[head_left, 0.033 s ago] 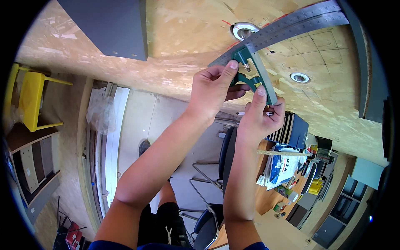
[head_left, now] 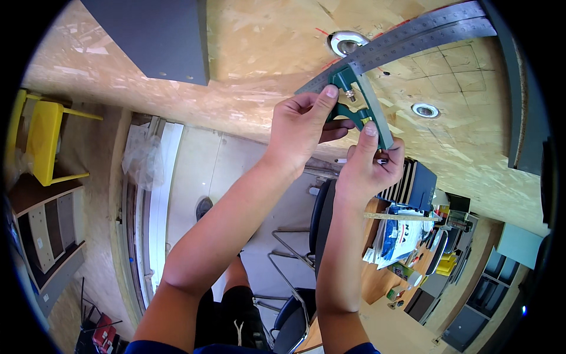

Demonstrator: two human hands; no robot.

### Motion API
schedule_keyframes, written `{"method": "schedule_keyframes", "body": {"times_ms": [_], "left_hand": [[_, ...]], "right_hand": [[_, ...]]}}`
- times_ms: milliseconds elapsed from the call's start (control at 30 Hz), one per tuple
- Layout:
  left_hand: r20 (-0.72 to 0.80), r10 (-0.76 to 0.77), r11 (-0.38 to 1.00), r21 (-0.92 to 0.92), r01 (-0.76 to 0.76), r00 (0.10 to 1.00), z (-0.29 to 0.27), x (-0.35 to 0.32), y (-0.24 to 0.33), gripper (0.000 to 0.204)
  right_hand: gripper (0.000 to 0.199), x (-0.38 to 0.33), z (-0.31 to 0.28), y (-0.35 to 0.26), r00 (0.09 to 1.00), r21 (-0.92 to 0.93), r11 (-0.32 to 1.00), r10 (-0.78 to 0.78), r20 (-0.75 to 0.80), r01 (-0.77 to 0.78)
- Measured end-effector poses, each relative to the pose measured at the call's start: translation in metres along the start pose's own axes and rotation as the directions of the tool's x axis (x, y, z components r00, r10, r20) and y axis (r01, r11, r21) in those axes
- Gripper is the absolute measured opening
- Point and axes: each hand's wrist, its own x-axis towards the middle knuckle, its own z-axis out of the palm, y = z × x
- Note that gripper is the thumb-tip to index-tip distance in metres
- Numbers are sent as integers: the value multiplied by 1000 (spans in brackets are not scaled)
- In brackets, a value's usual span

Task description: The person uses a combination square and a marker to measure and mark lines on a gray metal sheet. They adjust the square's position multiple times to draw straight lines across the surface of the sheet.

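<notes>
Compared with the earlier frame, nothing has visibly moved: both hands keep the same place and the same hold, and the tool lies as before.

Nearest, the two forearms rise from the lower edge. The left hand [head_left: 300, 127] is closed around the green square head [head_left: 352, 100] of a combination square, with the thumb pressed on the upper part of the head and the fingers curled under it. The right hand [head_left: 370, 162] grips the lower end of the same head, its thumb against the edge, and it also pinches a pencil [head_left: 359, 160] between the fingers. So the head sits between both hands, just above the right one.

The steel ruler [head_left: 407, 38] passes through the head and lies flat against the chipboard panel [head_left: 265, 53], beside a round metal fitting [head_left: 348, 41].
</notes>
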Motion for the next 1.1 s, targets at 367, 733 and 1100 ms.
{"method": "schedule_keyframes", "body": {"times_ms": [367,733,1100], "left_hand": [[-5,6,1000,-6,-6,1000,1,-2,0,37],[-30,44,998,-31,-45,999,2,-2,1,35],[-20,6,1000,2,-6,1000,1,-2,4,35]], "right_hand": [[31,-1,-2,-1,1000,-22,1000,0,16,0],[29,0,2,3,996,-2,996,-85,25,85],[30,-1,3,-4,999,-14,999,-32,19,32]]}}
